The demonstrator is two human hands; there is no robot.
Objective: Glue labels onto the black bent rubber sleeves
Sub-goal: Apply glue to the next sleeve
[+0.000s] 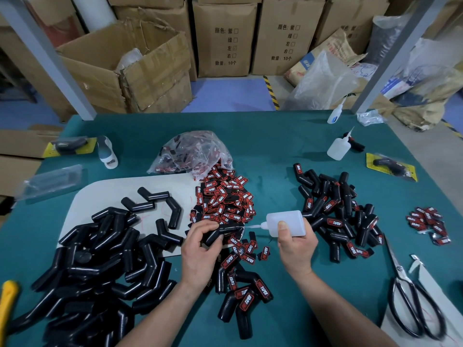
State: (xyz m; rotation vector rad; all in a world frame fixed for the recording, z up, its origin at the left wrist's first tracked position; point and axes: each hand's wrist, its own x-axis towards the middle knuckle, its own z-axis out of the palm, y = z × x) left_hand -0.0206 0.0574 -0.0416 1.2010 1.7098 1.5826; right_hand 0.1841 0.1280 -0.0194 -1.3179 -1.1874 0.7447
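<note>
Glue bottle (288,220) is in my right hand (295,244) — fingers and thumb curled round its body, bottle lying sideways with the nozzle pointing left. My left hand (200,246) is clamped on one black bent sleeve (220,232), holding it over the near edge of the loose labels (225,199). The nozzle tip sits right at the sleeve's end. I can't tell if it actually touches, and I can't tell whether a label is on that one.

Bare sleeves (100,266) are heaped to my left, some of them lying on a white mat (82,204). The red-and-black labels spill out of a clear bag (193,151) at the far side of their heap. Labelled sleeves (343,211) are piled to my right, and a few more labelled ones (245,291) lie between my forearms.

Further right there's a small bunch of labels (428,224) and black-handled scissors (411,296) near the table edge. Two spare squeeze bottles (338,146) stand at the far right of the green table (275,141), well apart from my hands. Cardboard boxes (223,38) are stacked on the floor behind it.
</note>
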